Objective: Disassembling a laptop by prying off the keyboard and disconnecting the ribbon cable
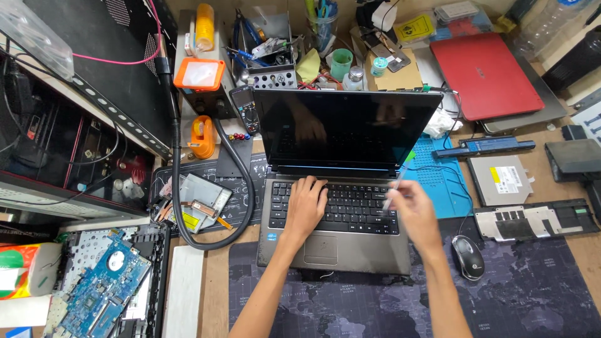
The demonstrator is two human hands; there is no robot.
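An open grey laptop [341, 250] with a dark screen [344, 128] sits in front of me on a dark desk mat [538, 288]. My left hand [305, 206] rests palm down on the left side of its black keyboard [354, 206], fingers spread over the keys. My right hand [413, 209] hovers over the keyboard's right edge, blurred by motion, and holds a thin pen-like tool [396, 184] with a green tip pointing up toward the screen corner.
A black mouse [468, 256] lies right of the laptop. A blue work mat [441, 181], an optical drive [501, 178], a laptop battery [485, 147], a bottom cover panel [535, 220] and a red laptop [485, 75] fill the right. Circuit boards [100, 294], a hard drive [199, 201] and tools crowd the left and back.
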